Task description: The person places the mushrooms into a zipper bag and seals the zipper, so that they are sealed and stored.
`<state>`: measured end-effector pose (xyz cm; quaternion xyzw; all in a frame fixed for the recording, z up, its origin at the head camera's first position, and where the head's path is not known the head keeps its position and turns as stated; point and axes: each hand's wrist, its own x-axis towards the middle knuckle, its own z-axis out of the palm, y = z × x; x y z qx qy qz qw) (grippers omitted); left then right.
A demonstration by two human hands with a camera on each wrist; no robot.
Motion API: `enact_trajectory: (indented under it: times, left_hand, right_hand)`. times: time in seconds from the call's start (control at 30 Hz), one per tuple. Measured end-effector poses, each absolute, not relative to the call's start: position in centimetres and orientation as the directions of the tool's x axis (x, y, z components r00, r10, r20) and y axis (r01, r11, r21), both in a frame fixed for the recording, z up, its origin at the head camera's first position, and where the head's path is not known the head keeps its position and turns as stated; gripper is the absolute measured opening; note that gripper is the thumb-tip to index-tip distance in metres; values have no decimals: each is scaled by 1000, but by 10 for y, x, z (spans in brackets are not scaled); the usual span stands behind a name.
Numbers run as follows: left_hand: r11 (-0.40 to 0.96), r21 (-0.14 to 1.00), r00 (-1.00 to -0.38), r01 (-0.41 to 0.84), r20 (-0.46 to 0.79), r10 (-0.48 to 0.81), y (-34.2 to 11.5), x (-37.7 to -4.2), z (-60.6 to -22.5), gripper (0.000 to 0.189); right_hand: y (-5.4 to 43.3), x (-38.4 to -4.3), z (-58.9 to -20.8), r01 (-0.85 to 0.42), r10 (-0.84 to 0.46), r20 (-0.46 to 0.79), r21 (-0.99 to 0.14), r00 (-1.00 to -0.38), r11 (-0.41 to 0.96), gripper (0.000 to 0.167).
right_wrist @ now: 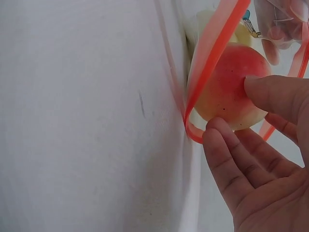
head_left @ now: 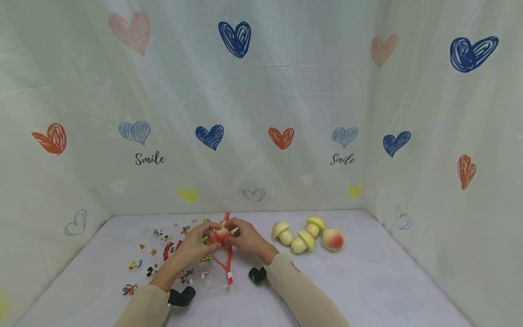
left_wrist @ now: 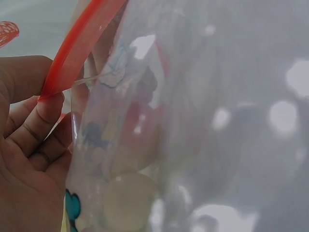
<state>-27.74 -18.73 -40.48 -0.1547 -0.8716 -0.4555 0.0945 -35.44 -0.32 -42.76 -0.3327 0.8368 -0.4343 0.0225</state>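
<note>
A clear plastic zip bag [head_left: 212, 278] with red zip strips and colourful cartoon prints lies left of the table's middle, its mouth towards the right. My left hand [head_left: 196, 243] pinches one red zip strip [left_wrist: 79, 46] between thumb and forefinger, which spreads the mouth. In my right hand [head_left: 245, 236] is a red and pale yellow peach [right_wrist: 234, 82], gripped between thumb and fingers at the bag's mouth. Through the film, the left wrist view shows a blurred pale round thing [left_wrist: 130, 200]; whether it lies inside cannot be told.
Right of my hands lie several pale yellow mushroom-shaped pieces [head_left: 283, 232] and another peach [head_left: 333, 239]. Black wrist devices [head_left: 181, 296] sit at both sleeves. A white curtain [head_left: 286, 95] printed with hearts stands behind and beside the white-covered table [head_left: 367, 281].
</note>
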Motion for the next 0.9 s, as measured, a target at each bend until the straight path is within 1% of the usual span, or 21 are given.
enact_trajectory:
  times: [0.5,0.9]
  left_hand:
    - [522,762,-923,384,329,198,-188,-276,-406,37]
    - [521,758,-919,392,340,197,-188,-276,-405,38]
  right_hand:
    - [-9,-355,-432,-533,-558,255,-736,-790,418,22]
    - [-16,-355,-432,-480,-528,198,-737,-826,475,18]
